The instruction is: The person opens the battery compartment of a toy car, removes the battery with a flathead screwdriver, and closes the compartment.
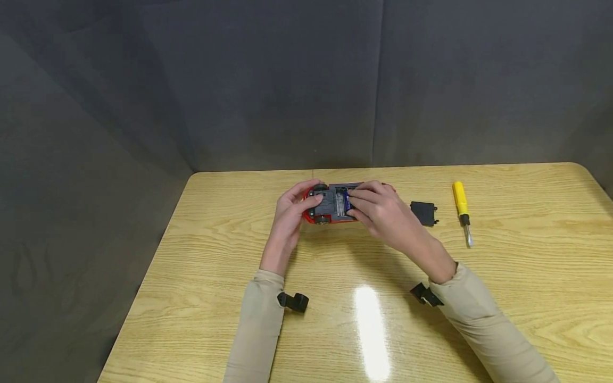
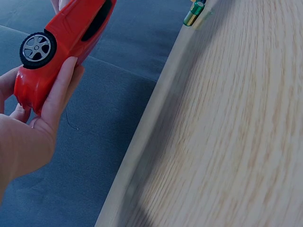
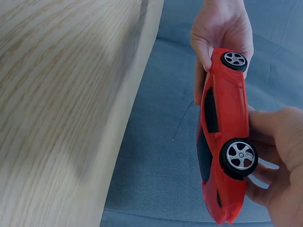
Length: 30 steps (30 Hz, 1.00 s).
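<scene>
A red toy car (image 3: pixel 227 104) is held upside down over the table, its dark underside (image 1: pixel 325 203) facing up in the head view. My left hand (image 1: pixel 289 211) grips one end, thumb on the underside and fingers beneath the body. An open battery compartment (image 1: pixel 340 204) shows in the middle of the underside. In it sits a blue battery (image 1: pixel 348 200), pinched by the fingertips of my right hand (image 1: pixel 385 210), which cover part of it. The right wrist view shows the right hand (image 3: pixel 284 161) on the underside, beside a wheel (image 3: pixel 240 156).
A black battery cover (image 1: pixel 423 213) lies on the wooden table (image 1: pixel 215 255) right of the car. Farther right is a screwdriver (image 1: pixel 461 205) with a yellow handle. Green batteries (image 2: pixel 194 13) appear near the table edge in the left wrist view. A dark curtain (image 1: pixel 287 85) hangs behind the table.
</scene>
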{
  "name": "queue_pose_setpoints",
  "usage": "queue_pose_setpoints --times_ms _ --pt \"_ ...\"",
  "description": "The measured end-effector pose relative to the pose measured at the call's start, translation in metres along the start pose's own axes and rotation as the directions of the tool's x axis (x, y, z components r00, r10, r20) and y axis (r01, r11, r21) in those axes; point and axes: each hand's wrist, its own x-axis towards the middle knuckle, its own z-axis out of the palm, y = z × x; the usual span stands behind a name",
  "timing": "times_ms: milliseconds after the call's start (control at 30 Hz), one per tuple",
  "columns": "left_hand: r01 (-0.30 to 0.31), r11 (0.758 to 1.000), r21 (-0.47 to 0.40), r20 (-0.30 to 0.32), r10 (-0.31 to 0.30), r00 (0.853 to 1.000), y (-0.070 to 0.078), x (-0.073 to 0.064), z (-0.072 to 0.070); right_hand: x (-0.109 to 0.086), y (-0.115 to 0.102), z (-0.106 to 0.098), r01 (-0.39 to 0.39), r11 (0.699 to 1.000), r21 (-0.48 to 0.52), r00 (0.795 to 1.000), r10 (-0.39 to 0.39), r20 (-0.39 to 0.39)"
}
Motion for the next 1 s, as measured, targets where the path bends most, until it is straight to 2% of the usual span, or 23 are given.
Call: queue_pose_setpoints --times_ms 367,733,1000 --pt "0.007 1.000 0.010 0.017 -0.007 1.000 -0.0016 -0.0003 0.0005 -0.0029 -0.0002 0.0013 0.048 0.999 -0.011 0.999 -0.048 -0.012" --pt "0.006 1.000 0.029 0.034 -0.007 0.999 -0.0021 -0.0002 0.0008 -0.0015 -0.0012 0.0037 0.077 0.996 0.050 0.992 -0.071 -0.101" --pt "0.008 1.000 0.027 0.032 -0.008 0.999 -0.0029 -0.0011 -0.0011 -0.0028 -0.0012 0.0026 0.066 0.995 0.074 0.995 -0.059 -0.085"
